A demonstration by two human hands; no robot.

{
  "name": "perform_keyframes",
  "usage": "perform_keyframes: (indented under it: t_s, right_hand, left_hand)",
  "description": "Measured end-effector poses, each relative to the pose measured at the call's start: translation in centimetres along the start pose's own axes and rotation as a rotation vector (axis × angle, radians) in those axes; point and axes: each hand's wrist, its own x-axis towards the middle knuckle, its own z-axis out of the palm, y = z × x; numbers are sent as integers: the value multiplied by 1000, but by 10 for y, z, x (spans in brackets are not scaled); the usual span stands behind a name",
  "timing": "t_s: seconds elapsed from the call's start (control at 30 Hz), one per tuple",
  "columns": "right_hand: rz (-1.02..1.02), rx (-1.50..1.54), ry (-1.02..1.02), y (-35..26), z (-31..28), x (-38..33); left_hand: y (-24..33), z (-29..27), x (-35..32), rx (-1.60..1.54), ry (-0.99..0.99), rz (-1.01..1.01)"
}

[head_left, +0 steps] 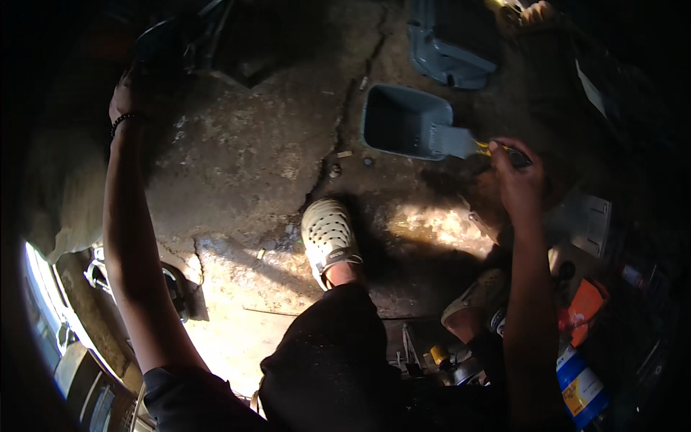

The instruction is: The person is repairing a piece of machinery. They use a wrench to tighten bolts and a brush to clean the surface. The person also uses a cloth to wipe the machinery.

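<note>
My right hand (517, 176) is closed round the yellow and black handle of a wide flat paintbrush (455, 142). The brush's grey end reaches over the near right rim of a grey rectangular tub (374, 133) on the floor; the tub's inside is dark and grey. Far to the left, my left hand (128, 101) is stretched out, a dark beaded bracelet on its wrist. It is next to a dark angular object (248, 72) in deep shadow. Its fingers are lost in the dark, so I cannot make out whether they grip anything.
Beyond the tub lies a blue-grey moulded casing (450, 61). A crack (338, 133) runs through the stained floor. My pale clog (327, 234) stands in the middle. At lower right are an orange object (586, 309), a blue-labelled container (581, 389) and loose tools.
</note>
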Motion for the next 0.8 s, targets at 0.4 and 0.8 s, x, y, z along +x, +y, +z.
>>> perform_keyframes:
  t_s: [0.4,0.8]
  right_hand:
    - [29,89,-29,-8,-2,26]
    - [2,0,-30,-2,-5,40]
  left_hand:
    - [275,61,-169,-1017,-633,398]
    - [323,120,-168,-958,-416,657]
